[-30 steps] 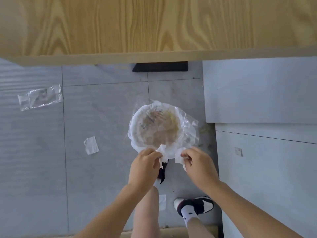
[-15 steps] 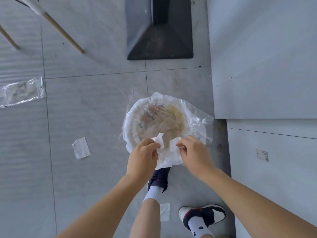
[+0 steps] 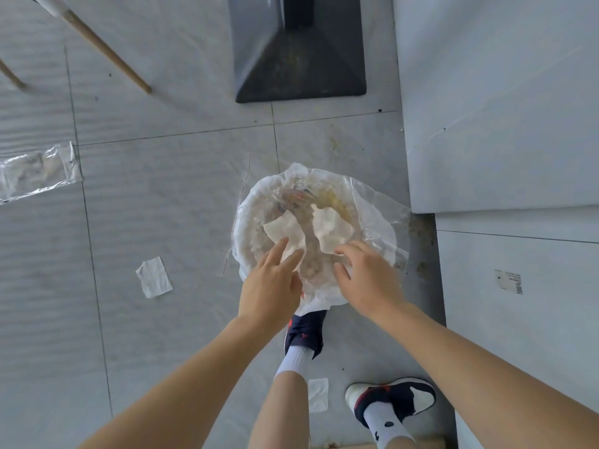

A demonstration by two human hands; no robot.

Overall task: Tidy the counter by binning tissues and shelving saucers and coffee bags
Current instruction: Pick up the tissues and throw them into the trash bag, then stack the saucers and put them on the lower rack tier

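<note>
A round bin point(image 3: 382, 222) lined with a clear plastic bag stands on the grey tiled floor, seen from above. Two white tissues are in the air over its mouth: one point(image 3: 285, 230) just past my left fingertips, the other point(image 3: 330, 230) just past my right fingertips. My left hand point(image 3: 272, 286) hovers over the bin's near rim with fingers spread and empty. My right hand point(image 3: 366, 277) is beside it, fingers also apart and empty. No saucers or coffee bags are in view.
A tissue scrap point(image 3: 154, 277) lies on the floor left of the bin, another point(image 3: 317, 395) between my feet. A clear plastic wrapper point(image 3: 35, 170) lies far left. A black table base point(image 3: 298, 56) is beyond the bin, and white cabinet panels point(image 3: 502, 124) are at the right.
Both hands were pinching tissues above the bin. Now their fingers have spread and the two tissues have left them and hang over the bin's mouth.
</note>
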